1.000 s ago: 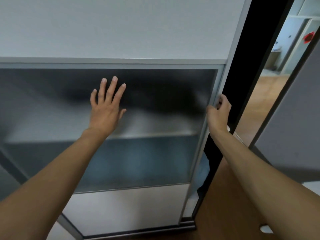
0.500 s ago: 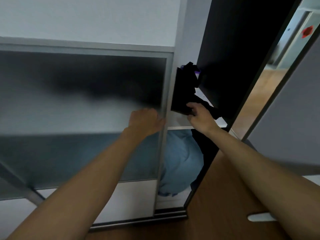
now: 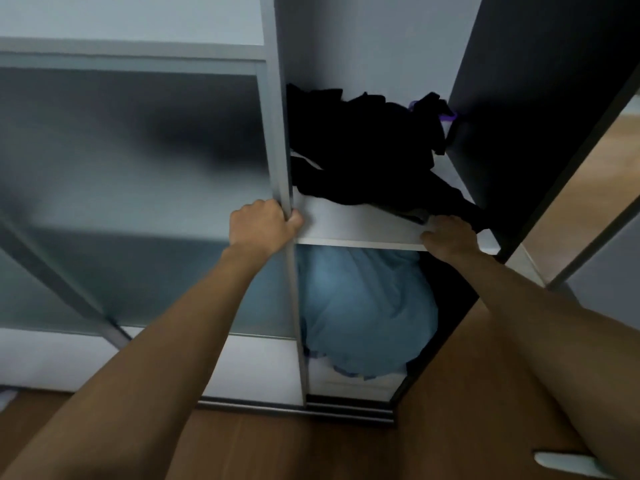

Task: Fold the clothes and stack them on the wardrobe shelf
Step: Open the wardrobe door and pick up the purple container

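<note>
Black clothes (image 3: 367,150) lie in a loose, unfolded heap on the white wardrobe shelf (image 3: 346,223), one end trailing over its front edge beside the right hand (image 3: 450,233), whose fingers are hidden, so I cannot tell whether they hold the cloth. The left hand (image 3: 263,223) has its fingers curled tight round the edge of the sliding door (image 3: 138,202), just left of the shelf. Under the shelf sits a blue garment (image 3: 363,306), above the wooden floor (image 3: 277,445)

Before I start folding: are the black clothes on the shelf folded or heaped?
Heaped, not folded: the black clothes lie crumpled and uneven on the shelf.
</note>
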`<state>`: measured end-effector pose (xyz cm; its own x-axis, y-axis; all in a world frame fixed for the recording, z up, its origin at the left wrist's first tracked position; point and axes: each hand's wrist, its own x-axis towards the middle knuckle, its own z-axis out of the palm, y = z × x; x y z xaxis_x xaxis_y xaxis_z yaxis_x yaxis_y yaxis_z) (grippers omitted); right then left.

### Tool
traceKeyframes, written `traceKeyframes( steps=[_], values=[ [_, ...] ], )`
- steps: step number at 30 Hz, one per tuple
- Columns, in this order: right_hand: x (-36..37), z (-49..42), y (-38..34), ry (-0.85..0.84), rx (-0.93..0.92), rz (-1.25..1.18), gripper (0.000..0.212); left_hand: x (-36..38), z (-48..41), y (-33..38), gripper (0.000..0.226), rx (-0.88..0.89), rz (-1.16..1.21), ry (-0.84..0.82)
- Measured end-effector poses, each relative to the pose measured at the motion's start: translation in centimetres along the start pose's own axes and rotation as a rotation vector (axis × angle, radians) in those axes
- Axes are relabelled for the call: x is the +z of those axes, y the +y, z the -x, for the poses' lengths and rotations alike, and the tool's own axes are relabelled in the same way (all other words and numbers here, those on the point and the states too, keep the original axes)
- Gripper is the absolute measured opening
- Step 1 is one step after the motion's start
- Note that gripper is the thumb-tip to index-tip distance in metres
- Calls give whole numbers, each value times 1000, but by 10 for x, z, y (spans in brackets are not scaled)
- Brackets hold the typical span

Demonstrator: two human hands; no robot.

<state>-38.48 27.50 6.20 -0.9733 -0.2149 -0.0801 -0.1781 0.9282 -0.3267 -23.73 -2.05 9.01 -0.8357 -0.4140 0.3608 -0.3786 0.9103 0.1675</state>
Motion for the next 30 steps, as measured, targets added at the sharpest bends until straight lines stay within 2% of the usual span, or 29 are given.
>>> traceKeyframes(
  steps=[5,8,10,13,15,17,19,22,27,30],
  values=[
    [-7,-5,-1,12,15,-1,20,5,11,-20,57,-87,-104,60],
    [-10,-5,1,-3,7,-5,21,7,23,-23,62,-194,-150,46],
    [-13,-8,1,-4,-1,-15,24,8,26,-27,59,-299,-133,-138],
    [-20,-16,-2,50,-34,-103,30,14,25,-14,52,-361,115,-602],
    [-27,-24,-6,165,-70,-179,33,24,13,9,53,-268,368,-648],
    [-35,-33,-13,244,-133,-264,27,27,-8,39,49,-135,524,-592],
    [-40,-45,-16,241,-197,-393,20,23,-40,69,42,-9,593,-505],
    [-46,-62,-12,102,-254,-489,49,19,-99,112,36,160,673,-383],
    [-43,-109,4,-70,-228,-377,65,33,-205,172,23,523,548,-189],
    [-38,-135,11,-114,-185,-348,53,53,-271,204,31,698,429,-179]
  ],
)
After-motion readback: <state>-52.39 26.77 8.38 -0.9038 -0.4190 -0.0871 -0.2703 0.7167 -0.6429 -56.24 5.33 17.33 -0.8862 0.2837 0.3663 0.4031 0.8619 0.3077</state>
